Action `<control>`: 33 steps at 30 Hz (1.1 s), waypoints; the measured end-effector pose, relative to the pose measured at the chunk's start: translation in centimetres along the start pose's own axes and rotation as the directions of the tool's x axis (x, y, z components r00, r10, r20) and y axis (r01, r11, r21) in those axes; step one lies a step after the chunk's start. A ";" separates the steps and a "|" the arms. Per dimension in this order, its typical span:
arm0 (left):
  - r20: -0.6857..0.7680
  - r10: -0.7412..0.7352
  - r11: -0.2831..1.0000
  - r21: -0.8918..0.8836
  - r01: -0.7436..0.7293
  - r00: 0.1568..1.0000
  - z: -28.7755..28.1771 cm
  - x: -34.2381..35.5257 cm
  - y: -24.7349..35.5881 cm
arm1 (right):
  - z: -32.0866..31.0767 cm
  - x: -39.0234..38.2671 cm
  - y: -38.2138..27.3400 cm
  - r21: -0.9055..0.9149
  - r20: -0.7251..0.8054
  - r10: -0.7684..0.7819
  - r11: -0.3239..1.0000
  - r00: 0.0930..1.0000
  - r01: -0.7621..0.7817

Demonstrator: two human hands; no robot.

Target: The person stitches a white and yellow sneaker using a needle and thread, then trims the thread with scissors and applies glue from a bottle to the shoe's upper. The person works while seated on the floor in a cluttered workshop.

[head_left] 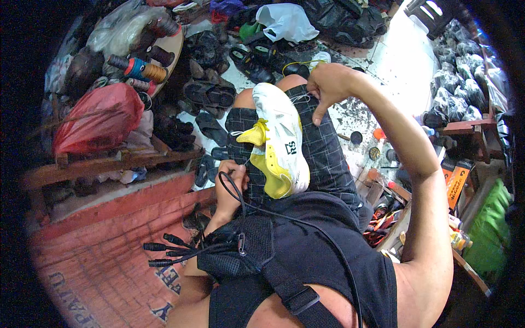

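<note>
A white and yellow sports shoe (277, 143) lies on my lap, across my checked shorts (324, 153). My left hand (229, 188) rests at the shoe's heel side, fingers curled; whether it grips a small tool I cannot tell. My right hand (327, 85) is raised above the shoe's toe end, fingers pinched on a thin pale thread (299, 99) that runs down to the shoe, forefinger pointing down.
Worn sandals and shoes (210, 93) lie in a heap on the floor ahead. Thread spools (143, 68) sit on a round board at upper left, above a red plastic bag (98, 117). Bottles, small tins and hand tools (383, 164) crowd the right side. A red mat (109, 251) lies lower left.
</note>
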State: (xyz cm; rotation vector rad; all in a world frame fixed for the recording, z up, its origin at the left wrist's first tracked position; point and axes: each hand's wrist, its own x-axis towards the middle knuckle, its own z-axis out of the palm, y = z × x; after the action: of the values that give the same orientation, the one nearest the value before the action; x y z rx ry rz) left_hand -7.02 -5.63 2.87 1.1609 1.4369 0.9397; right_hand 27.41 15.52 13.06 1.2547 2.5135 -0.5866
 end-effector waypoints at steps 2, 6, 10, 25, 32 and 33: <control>-0.014 0.075 0.987 -0.139 -0.076 0.997 0.1 -0.1 -0.2 | 0.5 -1.1 0.4 0.027 -0.021 0.097 0.995 0.995 -0.096; -0.038 0.002 0.970 -0.242 -0.011 0.999 0.2 0.1 -0.5 | 1.7 -2.9 0.7 0.521 -0.381 -0.025 0.820 0.924 0.236; -0.046 -0.043 0.943 -0.332 0.025 0.998 0.0 0.4 -0.2 | 4.4 -3.2 -1.1 0.329 -0.640 -0.056 0.881 0.766 0.339; 0.064 -0.010 0.983 -0.180 0.022 0.998 1.4 2.1 0.9 | 6.2 -6.8 -4.0 0.094 -0.701 -0.047 0.983 0.711 0.158; 0.024 0.254 0.947 0.199 -0.254 0.967 0.9 2.0 0.9 | 9.2 -5.2 -2.1 0.530 -0.752 0.162 0.725 0.639 0.440; 0.025 0.260 0.946 0.193 -0.260 0.965 0.7 1.9 0.8 | 9.9 -4.7 -1.4 0.693 -0.692 0.316 0.544 0.649 0.474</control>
State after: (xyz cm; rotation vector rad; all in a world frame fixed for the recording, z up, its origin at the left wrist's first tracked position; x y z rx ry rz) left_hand -6.24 -3.62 3.05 1.5252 1.4220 0.9946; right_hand 29.63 6.81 6.62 2.0568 3.0590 -1.8512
